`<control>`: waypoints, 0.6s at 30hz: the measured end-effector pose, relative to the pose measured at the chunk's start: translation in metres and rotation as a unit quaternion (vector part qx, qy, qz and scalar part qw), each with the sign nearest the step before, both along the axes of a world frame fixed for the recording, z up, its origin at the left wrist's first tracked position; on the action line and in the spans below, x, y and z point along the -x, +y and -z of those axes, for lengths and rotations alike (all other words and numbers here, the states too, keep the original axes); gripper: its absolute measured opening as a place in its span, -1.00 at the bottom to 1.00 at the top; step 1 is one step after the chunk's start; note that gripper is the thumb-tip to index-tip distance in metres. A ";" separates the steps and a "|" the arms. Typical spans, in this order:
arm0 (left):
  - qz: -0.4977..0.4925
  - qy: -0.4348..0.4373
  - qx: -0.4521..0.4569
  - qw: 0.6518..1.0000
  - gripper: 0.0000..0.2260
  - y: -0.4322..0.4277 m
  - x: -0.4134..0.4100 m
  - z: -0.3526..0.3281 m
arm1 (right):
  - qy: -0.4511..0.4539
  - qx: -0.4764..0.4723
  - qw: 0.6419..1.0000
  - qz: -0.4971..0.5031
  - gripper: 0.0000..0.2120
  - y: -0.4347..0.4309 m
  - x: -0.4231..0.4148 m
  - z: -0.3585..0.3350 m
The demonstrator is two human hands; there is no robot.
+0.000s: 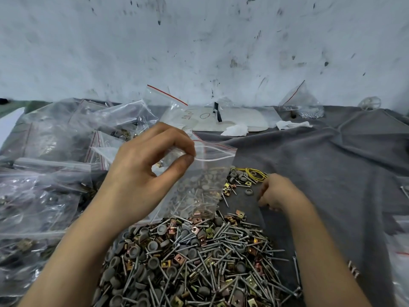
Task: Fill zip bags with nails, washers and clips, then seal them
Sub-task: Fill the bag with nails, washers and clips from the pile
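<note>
Our left hand (143, 165) pinches zip bag (205, 173) mouth; right hand (276, 193) curled beside it, can't tell if holding anything.

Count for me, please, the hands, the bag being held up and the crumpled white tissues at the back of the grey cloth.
Hands: 2 (left hand, right hand)
Bag: 1, pinched at its mouth by the left hand
Tissues: 2
Total: 5
</note>
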State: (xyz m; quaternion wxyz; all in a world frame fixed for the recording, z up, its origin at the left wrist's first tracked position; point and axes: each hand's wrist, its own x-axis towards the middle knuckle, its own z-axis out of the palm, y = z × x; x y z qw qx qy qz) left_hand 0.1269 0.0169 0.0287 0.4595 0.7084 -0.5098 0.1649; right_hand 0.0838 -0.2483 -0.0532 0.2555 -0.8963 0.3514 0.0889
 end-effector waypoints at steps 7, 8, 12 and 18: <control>0.001 0.005 -0.004 1.000 -0.91 -0.001 -0.001 0.001 | 0.016 0.108 0.993 0.047 -0.63 0.002 -0.004 0.007; 0.001 0.005 -0.004 1.000 -0.91 -0.001 0.000 0.001 | 0.017 0.113 0.992 0.046 -0.66 0.004 -0.005 0.007; 0.001 -0.003 -0.007 1.000 -0.90 -0.001 0.000 0.001 | -0.090 0.038 0.995 0.009 -0.83 0.009 -0.002 -0.015; 0.007 -0.004 -0.022 1.000 -0.93 -0.003 0.004 0.000 | -0.537 -0.145 0.829 -0.051 -0.82 0.044 0.029 -0.090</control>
